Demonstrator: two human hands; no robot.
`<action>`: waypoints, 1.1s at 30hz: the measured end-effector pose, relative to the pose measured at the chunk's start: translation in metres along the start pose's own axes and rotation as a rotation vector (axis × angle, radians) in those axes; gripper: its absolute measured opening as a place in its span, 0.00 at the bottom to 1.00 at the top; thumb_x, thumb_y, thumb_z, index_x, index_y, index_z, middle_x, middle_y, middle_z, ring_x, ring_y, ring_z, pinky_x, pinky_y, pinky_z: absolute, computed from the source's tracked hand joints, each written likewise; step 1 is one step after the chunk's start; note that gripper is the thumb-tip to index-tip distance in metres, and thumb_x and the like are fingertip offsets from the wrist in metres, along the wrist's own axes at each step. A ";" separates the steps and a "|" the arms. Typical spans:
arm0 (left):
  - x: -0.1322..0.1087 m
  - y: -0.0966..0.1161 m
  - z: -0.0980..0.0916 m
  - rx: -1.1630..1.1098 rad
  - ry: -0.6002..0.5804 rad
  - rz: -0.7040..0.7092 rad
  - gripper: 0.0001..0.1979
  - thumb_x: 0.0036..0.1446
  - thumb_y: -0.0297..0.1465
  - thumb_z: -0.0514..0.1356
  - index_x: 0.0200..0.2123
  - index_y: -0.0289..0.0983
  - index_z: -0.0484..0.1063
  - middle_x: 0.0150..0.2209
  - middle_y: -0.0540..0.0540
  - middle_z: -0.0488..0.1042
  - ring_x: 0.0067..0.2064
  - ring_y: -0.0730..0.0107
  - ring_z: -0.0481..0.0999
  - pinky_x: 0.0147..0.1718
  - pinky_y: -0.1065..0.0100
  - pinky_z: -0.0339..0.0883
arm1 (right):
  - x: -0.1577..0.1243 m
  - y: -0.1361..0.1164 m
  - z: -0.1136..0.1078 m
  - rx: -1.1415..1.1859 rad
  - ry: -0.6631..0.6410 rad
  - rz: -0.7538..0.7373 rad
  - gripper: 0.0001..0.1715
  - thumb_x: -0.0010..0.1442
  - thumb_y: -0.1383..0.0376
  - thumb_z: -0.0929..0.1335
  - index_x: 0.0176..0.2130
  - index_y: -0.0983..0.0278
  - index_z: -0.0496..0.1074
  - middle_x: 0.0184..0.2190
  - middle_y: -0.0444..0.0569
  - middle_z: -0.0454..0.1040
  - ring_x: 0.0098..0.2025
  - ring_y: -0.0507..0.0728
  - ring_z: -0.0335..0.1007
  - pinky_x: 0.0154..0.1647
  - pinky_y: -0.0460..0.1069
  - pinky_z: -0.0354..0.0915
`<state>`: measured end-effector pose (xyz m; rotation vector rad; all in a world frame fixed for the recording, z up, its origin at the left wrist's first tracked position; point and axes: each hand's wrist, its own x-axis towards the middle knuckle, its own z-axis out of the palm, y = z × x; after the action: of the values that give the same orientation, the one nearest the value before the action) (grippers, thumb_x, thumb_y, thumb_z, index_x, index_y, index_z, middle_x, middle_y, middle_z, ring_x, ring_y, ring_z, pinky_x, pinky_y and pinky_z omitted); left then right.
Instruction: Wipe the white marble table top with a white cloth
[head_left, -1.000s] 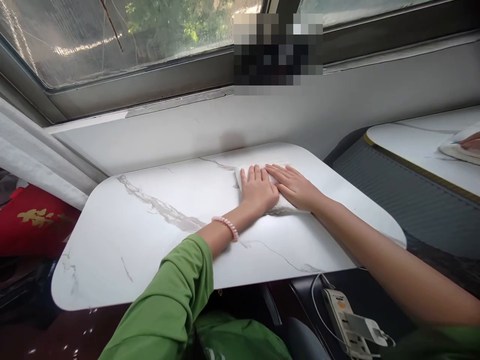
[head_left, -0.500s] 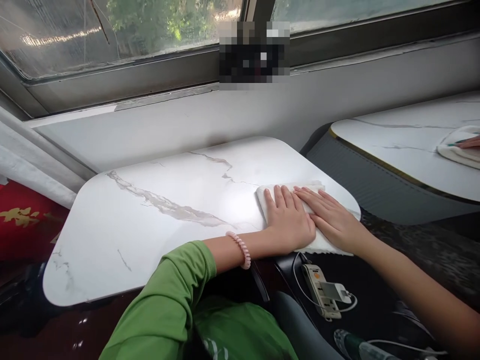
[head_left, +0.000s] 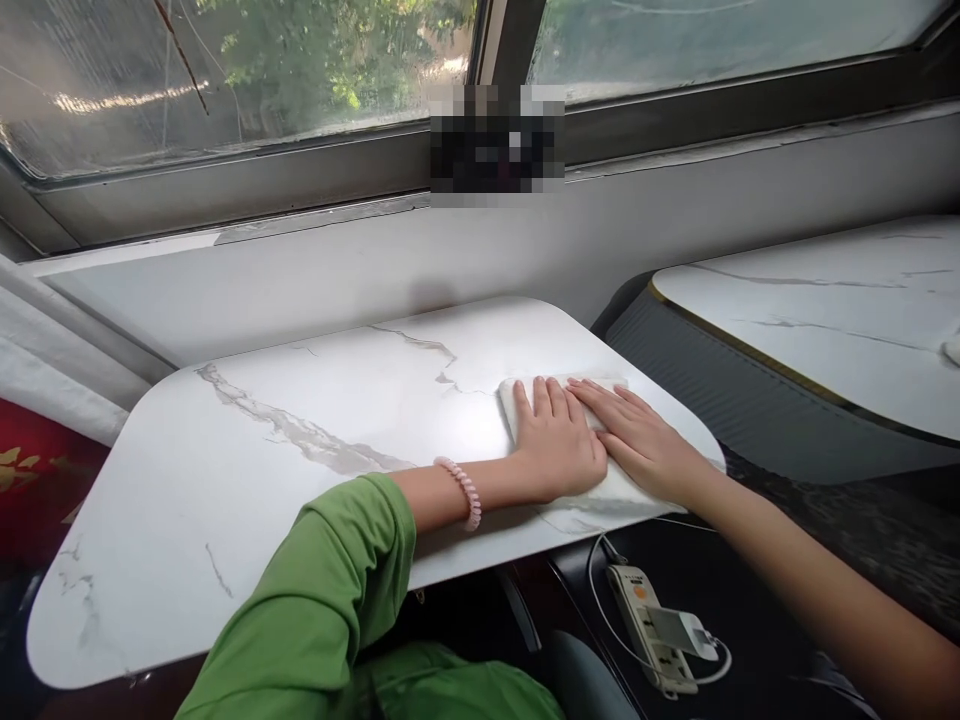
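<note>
A white folded cloth point(head_left: 619, 485) lies flat near the right end of a white marble-patterned table point(head_left: 300, 520). My left hand point(head_left: 559, 440), with a pink coiled band at the wrist, rests palm down on the cloth with its fingers spread. Beside it on the right, my right hand point(head_left: 645, 440) also presses flat on the cloth, its fingers stretched out and its thumb side against my left hand. Parts of the cloth under both palms are hidden.
A power strip point(head_left: 649, 625) with a plugged-in charger and white cable sits below the table's front edge. Another marble-patterned table point(head_left: 840, 320) stands at the right. The wall point(head_left: 322, 290) and window frame run behind. Red fabric point(head_left: 45, 490) hangs at the left.
The view has shifted, showing more of the table's front edge. Both hands and the cloth sit a little farther back from that edge. The other person's hand at the right is out of view.
</note>
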<state>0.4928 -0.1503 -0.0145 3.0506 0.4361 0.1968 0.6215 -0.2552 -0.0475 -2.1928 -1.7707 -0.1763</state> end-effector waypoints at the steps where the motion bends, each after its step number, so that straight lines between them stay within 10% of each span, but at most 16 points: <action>1: 0.008 -0.005 0.002 -0.004 0.006 -0.008 0.31 0.65 0.35 0.41 0.65 0.20 0.50 0.67 0.31 0.52 0.68 0.47 0.47 0.65 0.45 0.38 | 0.010 0.005 0.002 0.004 -0.001 0.002 0.35 0.65 0.62 0.52 0.69 0.57 0.44 0.65 0.50 0.59 0.67 0.61 0.51 0.65 0.64 0.51; 19: 0.188 -0.094 0.025 -0.057 0.128 -0.200 0.26 0.64 0.29 0.42 0.62 0.26 0.59 0.64 0.38 0.60 0.66 0.59 0.54 0.66 0.53 0.38 | 0.194 0.111 0.038 0.001 0.071 0.045 0.32 0.61 0.65 0.52 0.62 0.63 0.59 0.61 0.53 0.65 0.62 0.61 0.61 0.63 0.62 0.54; 26: 0.184 -0.088 0.025 -0.014 0.094 -0.164 0.26 0.64 0.31 0.41 0.64 0.29 0.56 0.65 0.40 0.57 0.67 0.61 0.52 0.66 0.54 0.38 | 0.180 0.115 0.034 -0.043 -0.009 0.072 0.34 0.63 0.62 0.51 0.65 0.67 0.56 0.65 0.54 0.60 0.66 0.62 0.54 0.65 0.62 0.52; 33: 0.141 -0.041 0.024 -0.030 0.088 -0.070 0.28 0.65 0.34 0.42 0.64 0.26 0.54 0.66 0.36 0.54 0.68 0.57 0.50 0.66 0.50 0.37 | 0.106 0.102 0.014 -0.041 -0.038 0.104 0.34 0.65 0.59 0.51 0.67 0.63 0.51 0.67 0.50 0.56 0.68 0.60 0.49 0.67 0.61 0.49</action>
<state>0.6190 -0.0717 -0.0245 3.0008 0.5386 0.3322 0.7428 -0.1707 -0.0471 -2.3252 -1.6821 -0.1487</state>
